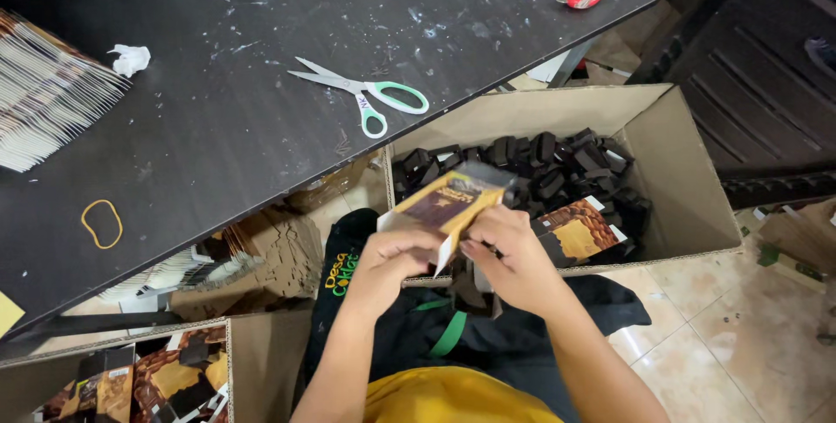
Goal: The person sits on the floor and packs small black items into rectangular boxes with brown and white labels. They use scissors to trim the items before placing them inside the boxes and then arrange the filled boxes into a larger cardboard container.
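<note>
Both hands grasp a small yellow and brown carton (446,199), held tilted above the person's lap, just in front of the near edge of the table (218,127). The left hand (387,262) grips the carton's lower left side, fingers curled round it; the right hand (514,258) pinches its lower right end, where a white flap sticks down.

Just beyond the carton stands an open cardboard box (688,179) on the floor, filled with small dark blocks (540,162) and one more printed carton (579,231) at its near wall.

On the table, scissors with green handles (366,92) lie near the near edge. A yellow rubber band (102,223) lies toward the left, and a stack of flat cartons (43,92) sits at the left edge.
</note>
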